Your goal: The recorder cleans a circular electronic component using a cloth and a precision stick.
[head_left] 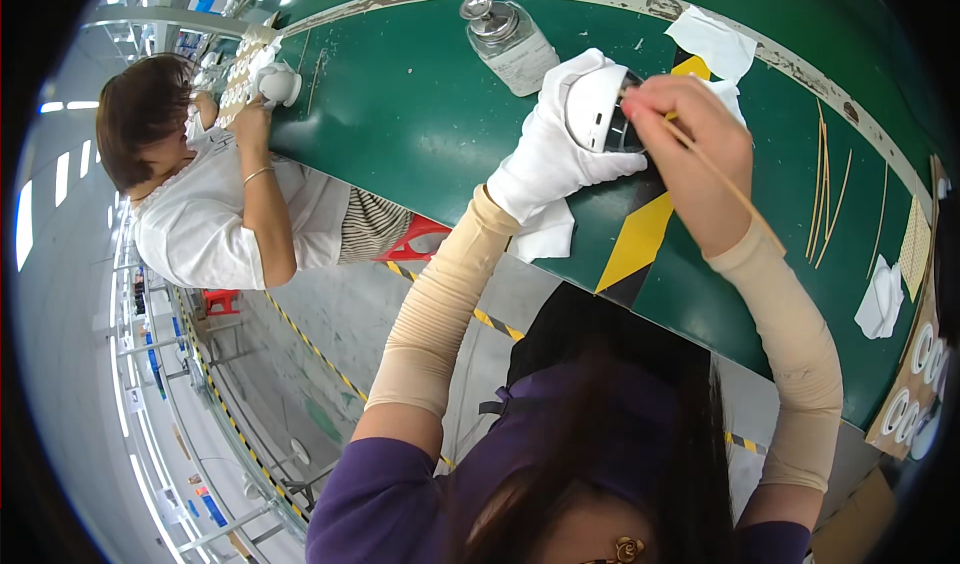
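My left hand [540,159], in a white glove, is closed around a rounded white device [590,104] with a glossy black face, perhaps a dome camera. It is held above the green table, with small dark slots showing on its white shell. In my bare right hand [702,144] a thin wooden stick [738,198] is pinched. The stick's front end meets the device around the border of the black face; the exact contact is hidden by my fingers. A white cloth [548,234] lies under my left wrist at the table's near edge.
A glass bottle with a metal cap [508,46] stands beyond my left hand. White cloths [712,44] and thin sticks [822,184] lie rightward. Yellow-black tape [640,236] crosses the table. A tray with white rings [890,419] sits far right. At left a co-worker [225,199] handles a white device [279,84].
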A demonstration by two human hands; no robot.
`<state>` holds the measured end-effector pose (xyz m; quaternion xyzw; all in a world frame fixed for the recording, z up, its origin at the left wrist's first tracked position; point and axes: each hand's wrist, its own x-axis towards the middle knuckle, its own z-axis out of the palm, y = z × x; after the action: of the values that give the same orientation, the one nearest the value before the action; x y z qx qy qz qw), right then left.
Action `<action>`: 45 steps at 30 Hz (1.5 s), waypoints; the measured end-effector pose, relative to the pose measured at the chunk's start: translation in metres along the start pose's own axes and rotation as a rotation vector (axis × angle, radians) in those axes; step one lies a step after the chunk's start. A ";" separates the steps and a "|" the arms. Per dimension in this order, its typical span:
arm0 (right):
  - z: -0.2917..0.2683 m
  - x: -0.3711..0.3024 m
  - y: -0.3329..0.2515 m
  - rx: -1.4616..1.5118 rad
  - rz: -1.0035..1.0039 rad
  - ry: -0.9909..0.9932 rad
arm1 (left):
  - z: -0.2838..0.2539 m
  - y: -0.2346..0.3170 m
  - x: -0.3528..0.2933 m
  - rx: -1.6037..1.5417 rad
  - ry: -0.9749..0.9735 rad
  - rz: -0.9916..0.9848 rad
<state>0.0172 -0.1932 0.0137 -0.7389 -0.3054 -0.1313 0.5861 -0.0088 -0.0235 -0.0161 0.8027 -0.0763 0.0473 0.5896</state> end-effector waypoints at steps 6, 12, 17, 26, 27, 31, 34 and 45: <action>-0.001 -0.009 -0.006 0.039 0.083 -0.081 | 0.000 0.000 -0.004 0.205 0.011 0.178; 0.005 -0.009 -0.007 0.021 0.111 -0.022 | -0.001 -0.010 0.000 0.069 -0.016 0.125; 0.002 -0.015 0.000 -0.050 -0.005 0.031 | 0.009 -0.009 0.000 0.028 0.083 0.164; 0.007 -0.013 -0.005 -0.102 -0.069 0.076 | 0.011 -0.016 -0.003 0.166 0.124 0.306; 0.006 -0.013 -0.007 -0.105 -0.040 0.061 | 0.013 -0.016 -0.003 0.163 0.123 0.305; 0.002 -0.008 -0.006 -0.004 0.133 0.049 | 0.018 -0.016 -0.002 0.201 0.199 0.344; 0.005 -0.010 -0.001 -0.044 0.024 0.050 | 0.013 -0.015 0.000 0.194 0.170 0.324; 0.009 -0.005 -0.004 0.006 0.018 0.077 | 0.003 -0.024 0.002 0.323 0.109 0.358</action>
<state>0.0092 -0.1860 0.0112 -0.7343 -0.2766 -0.1534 0.6006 -0.0025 -0.0200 -0.0390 0.8564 -0.1771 0.2058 0.4391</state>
